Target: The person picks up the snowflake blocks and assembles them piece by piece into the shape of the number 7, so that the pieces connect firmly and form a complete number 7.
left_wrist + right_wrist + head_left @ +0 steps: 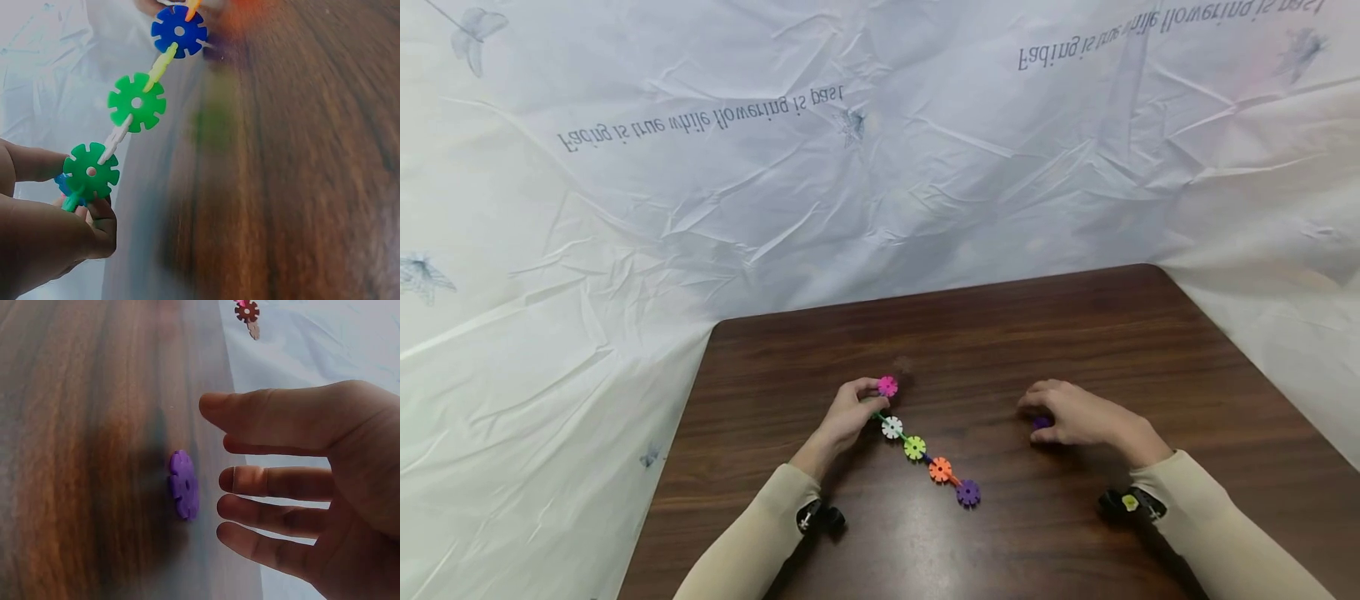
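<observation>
A chain of notched plastic snowflake discs (137, 102) in several colours runs from my left hand (847, 414). Its thumb and fingers pinch a green disc (92, 170) near one end. A pink disc (887, 386) shows just beyond these fingertips, and a purple disc (968, 492) ends the chain toward the front. Across the table, my right hand (1078, 417) hovers with thumb and fingers spread around a loose purple disc (184, 485). In the right wrist view a gap separates its fingertips from that disc.
The brown wood-grain table (760, 533) has rounded far corners. White printed sheeting (820, 192) hangs behind it and along both sides. Dark wrist cameras are strapped over both cream sleeves (752, 525).
</observation>
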`<state>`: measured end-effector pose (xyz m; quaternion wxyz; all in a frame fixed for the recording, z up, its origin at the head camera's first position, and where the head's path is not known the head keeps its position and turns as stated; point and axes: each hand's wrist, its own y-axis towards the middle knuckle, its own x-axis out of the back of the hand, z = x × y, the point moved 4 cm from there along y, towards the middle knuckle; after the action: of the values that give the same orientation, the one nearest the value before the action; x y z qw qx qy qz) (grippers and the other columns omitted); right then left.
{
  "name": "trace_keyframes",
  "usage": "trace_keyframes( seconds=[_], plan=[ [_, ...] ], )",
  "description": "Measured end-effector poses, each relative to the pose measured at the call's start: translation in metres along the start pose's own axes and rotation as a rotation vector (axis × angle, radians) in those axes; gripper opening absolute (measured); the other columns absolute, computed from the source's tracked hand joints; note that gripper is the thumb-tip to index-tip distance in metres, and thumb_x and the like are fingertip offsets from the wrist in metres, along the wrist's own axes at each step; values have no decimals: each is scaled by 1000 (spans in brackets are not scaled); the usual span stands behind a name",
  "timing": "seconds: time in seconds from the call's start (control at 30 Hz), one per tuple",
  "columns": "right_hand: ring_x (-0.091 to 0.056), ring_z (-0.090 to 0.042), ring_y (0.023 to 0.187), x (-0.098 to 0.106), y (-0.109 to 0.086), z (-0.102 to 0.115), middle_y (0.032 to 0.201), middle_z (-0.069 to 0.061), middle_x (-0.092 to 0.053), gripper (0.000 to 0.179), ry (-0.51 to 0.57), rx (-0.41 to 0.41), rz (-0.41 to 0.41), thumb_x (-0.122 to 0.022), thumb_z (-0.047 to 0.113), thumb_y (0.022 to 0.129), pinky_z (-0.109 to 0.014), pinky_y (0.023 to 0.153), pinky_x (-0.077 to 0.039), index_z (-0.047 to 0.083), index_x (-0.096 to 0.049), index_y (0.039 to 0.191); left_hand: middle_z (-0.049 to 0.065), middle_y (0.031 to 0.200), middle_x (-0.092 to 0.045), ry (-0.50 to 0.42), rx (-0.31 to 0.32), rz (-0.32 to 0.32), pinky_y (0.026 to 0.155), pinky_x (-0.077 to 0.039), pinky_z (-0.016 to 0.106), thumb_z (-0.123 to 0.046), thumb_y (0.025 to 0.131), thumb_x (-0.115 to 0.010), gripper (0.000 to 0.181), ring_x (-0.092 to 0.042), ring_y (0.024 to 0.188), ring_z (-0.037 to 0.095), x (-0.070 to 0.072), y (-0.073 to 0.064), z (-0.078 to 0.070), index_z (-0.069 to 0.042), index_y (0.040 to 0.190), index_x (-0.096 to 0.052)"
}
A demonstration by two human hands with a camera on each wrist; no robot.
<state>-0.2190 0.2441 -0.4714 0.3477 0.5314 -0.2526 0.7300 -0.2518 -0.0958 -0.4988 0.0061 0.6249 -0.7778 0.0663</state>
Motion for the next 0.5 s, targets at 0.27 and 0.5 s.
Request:
trace_keyframes(
  seconds=[0.27, 0.5],
  plan=[
    [-61, -33, 107, -2, -2, 0, 115, -11, -63, 40, -19, 17, 6, -81, 22, 80, -48, 87, -52, 8, -69, 116, 22, 113, -62, 125, 4, 7, 74, -53, 25, 0, 91, -63, 32, -66, 88, 21, 8, -3, 0, 9, 122, -59],
    [-62, -28, 100, -4, -4, -1, 108, -6, -63, 39, -45, 52, 15, -81, 16, 79, -44, 81, -54, 7, -69, 115, 12, 109, -65, 402, 9, -34, 66, -44, 26, -16, 89, -71, 31, -51, 81, 16, 16, -6, -3, 1, 115, -67]
  ],
)
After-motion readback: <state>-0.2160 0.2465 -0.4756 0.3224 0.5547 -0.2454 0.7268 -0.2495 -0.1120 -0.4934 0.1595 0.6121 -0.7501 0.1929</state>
